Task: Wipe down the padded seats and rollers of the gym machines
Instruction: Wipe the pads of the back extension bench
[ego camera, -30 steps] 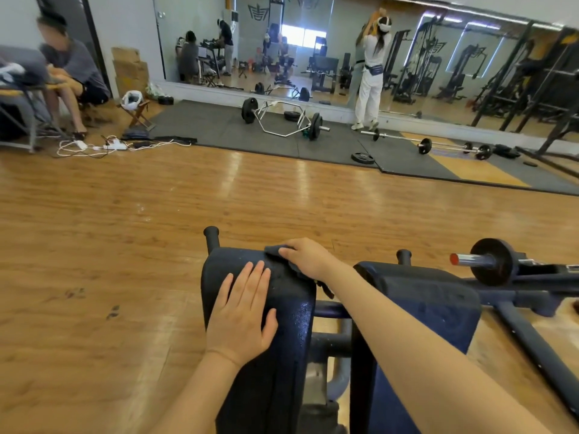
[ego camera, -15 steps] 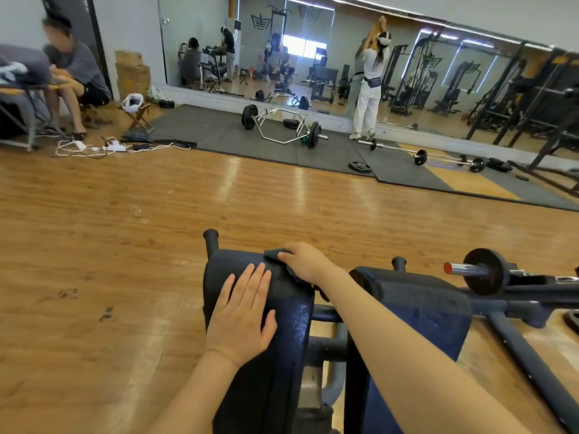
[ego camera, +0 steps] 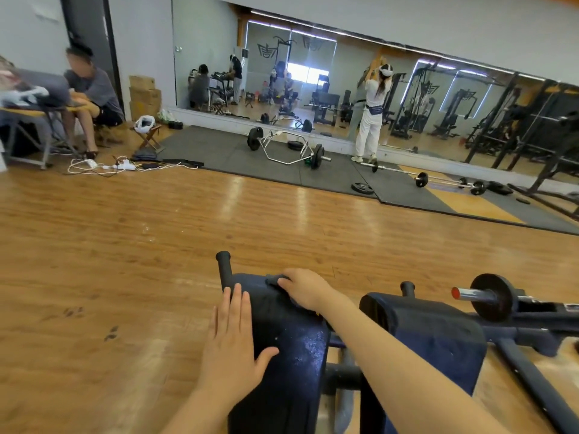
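Note:
Two dark blue padded rests of a gym machine stand in front of me, the left pad (ego camera: pixel 291 349) and the right pad (ego camera: pixel 432 336). My left hand (ego camera: pixel 232 343) lies flat with straight fingers on the left pad's left side. My right hand (ego camera: pixel 302 288) presses a dark cloth (ego camera: pixel 275 281) onto the top edge of the same pad, fingers curled over it. The pad's surface shines wet below the cloth. Most of the cloth is hidden under the hand.
A black handle post (ego camera: pixel 224 266) rises at the left pad's far corner. A loaded bar sleeve with a weight plate (ego camera: pixel 490 297) sticks out to the right. A hex bar (ego camera: pixel 286 148) and barbell (ego camera: pixel 423 178) lie on mats ahead. One person (ego camera: pixel 94 98) sits far left, another (ego camera: pixel 371 114) stands at the mirror.
The camera has tilted up slightly, so the pads sit lower in view. My left hand has slid a little toward the pad's left edge. My right hand stays on the cloth at the top.

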{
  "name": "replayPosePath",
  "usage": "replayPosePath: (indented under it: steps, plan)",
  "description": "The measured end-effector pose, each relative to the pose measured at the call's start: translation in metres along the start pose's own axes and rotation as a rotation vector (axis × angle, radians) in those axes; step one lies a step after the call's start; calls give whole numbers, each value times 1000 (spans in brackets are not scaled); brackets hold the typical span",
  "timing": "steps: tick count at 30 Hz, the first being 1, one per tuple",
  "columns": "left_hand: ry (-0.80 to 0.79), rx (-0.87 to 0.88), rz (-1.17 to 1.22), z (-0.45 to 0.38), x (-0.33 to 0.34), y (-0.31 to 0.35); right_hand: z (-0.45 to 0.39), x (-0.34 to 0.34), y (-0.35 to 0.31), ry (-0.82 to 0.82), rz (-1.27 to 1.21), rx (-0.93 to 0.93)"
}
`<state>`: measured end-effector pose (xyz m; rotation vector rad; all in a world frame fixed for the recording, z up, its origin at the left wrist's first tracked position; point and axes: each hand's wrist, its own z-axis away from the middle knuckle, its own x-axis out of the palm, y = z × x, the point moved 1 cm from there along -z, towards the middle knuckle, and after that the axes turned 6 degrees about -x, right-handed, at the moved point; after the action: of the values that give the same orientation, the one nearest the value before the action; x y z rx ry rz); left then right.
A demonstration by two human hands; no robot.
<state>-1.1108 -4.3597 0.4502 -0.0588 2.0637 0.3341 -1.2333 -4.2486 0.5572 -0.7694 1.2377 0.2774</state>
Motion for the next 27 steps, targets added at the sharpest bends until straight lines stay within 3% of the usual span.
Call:
replayPosePath:
  steps: [4,12,21,27]
  plan:
    - [6,-23,-3,-1,-6,4,-22,-1,-5,-71,47,94]
    - [-90,-61,95,0,-3,6,43,13,-14,131,52,-76]
    - [-126,-62,101,-2,-15,6,-26,6,-26,-69,51,88]
    - [-141,-82,134,6,-17,0,24,22,-32,114,-32,-16]
